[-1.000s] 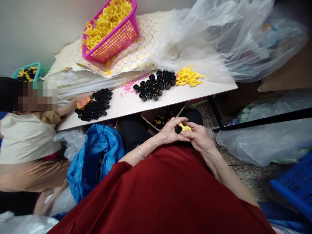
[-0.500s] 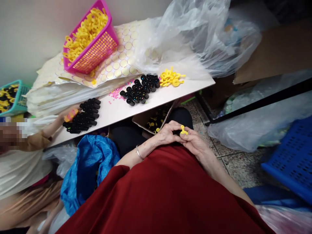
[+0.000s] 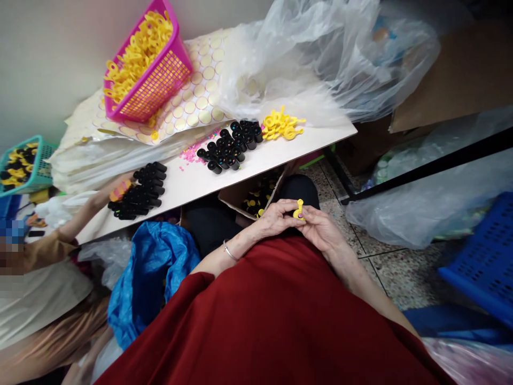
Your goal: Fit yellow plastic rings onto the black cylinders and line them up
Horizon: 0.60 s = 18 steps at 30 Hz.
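In front of my red top, my left hand [image 3: 277, 218] and my right hand [image 3: 320, 229] meet over my lap. Between their fingertips is a small yellow plastic piece [image 3: 298, 213], with a round part and a short tab pointing up. Both hands are closed on it, and their fingers hide its lower side. A tiny pink spot shows near its round part. Beyond the hands, a cardboard box [image 3: 236, 206] holds black and yellow pieces. On the narrow white table [image 3: 192, 187] stand black cylinders [image 3: 228, 147], beside a loose pile of similar yellow pieces [image 3: 282, 125].
Pink beads [image 3: 192, 154] lie behind the cylinders. A pink basket [image 3: 160, 85] of yellow pieces stands on sticker sheets [image 3: 202, 80]. At left, a co-worker's arm [image 3: 90, 211] reaches to more black cylinders [image 3: 146, 190]. A blue bag [image 3: 150, 267] and blue crate [image 3: 481, 267] flank me.
The yellow piece has turned and shifted slightly left between my fingers, and a pink spot now shows. The view has shifted slightly. The co-worker's hand stays at the black cylinders.
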{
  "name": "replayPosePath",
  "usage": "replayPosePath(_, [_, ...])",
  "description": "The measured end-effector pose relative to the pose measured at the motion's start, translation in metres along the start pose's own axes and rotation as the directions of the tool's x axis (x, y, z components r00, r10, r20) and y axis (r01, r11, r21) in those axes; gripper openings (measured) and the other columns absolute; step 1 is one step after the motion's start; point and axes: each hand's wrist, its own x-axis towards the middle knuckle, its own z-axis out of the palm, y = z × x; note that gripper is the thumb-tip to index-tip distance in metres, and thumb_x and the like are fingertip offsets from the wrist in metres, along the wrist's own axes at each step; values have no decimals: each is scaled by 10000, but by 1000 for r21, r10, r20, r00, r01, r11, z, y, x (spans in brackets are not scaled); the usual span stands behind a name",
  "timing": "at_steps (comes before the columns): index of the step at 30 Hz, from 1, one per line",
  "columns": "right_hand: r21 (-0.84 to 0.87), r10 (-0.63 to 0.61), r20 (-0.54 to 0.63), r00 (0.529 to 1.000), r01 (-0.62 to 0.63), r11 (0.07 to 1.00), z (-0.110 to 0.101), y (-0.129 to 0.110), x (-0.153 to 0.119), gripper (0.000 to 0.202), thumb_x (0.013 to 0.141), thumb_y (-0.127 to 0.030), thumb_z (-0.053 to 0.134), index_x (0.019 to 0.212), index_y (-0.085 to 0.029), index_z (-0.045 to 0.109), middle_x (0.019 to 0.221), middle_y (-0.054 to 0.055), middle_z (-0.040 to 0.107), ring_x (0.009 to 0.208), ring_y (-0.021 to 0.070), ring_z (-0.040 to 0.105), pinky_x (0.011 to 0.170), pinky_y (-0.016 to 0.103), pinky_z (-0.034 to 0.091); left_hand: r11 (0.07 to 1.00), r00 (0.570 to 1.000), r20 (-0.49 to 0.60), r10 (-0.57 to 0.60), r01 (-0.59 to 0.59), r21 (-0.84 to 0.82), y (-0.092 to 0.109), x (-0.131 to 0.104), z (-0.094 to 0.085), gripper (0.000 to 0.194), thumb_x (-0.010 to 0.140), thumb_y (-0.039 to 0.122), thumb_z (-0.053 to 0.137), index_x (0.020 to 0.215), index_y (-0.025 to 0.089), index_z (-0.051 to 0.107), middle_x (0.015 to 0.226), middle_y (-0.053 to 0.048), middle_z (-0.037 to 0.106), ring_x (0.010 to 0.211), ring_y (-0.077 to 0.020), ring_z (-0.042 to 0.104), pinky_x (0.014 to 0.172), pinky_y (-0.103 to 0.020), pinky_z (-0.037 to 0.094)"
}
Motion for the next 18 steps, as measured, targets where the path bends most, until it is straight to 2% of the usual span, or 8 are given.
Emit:
replayPosePath(3, [-15,5,-38,999,-6,1000,5,0,-2,264,537,-222,829,742,-188,666,750,-17,628,658,81,570,613,214,519,998,1000,-11,-6,5,-57,7,-1,3,326,678,347,743,952,175,711,946,-50,642,885,-161,585,873,-334,467])
replayPosePath(7, [-22,-47,-115,992,45,999,9,6,-6,235,545,-250,826,678,-176,647,712,-15,617,612,75,544,584,224,500,992,996,-57,-75,68,-107,13,-6,7,302,670,323,736,927,167,714,910,-35,646,826,-146,589,788,-293,471])
replayPosePath(10, [-49,-87,-155,984,80,996,7,16,0,233,544,-251,823,676,-170,650,689,-11,617,582,77,534,564,238,494,984,981,-113,-160,148,-103,8,-7,10,265,633,285,744,864,154,725,889,-33,669,827,-158,602,795,-299,472])
replayPosePath(13, [-36,-69,-188,980,63,997,4,24,12,226,521,-232,822,618,-164,630,650,-10,610,577,83,542,568,244,500,966,951,-177,-253,240,-93,-5,-4,12,255,607,265,746,828,139,725,831,-25,677,795,-163,610,787,-310,478])
replayPosePath(15, [-4,-76,-182,980,77,997,4,23,19,203,532,-219,807,611,-172,626,669,-11,618,613,89,561,598,242,511,973,957,-188,-222,205,-106,-13,-1,12,278,635,280,732,878,144,720,878,-35,679,827,-167,613,803,-314,478])
replayPosePath(18, [51,-102,-133,986,110,993,8,14,19,171,551,-199,781,651,-192,643,731,-15,635,693,100,589,671,249,532,991,974,-205,-92,70,-115,-17,2,11,369,664,336,733,989,166,699,1049,-70,651,956,-187,597,844,-324,474])
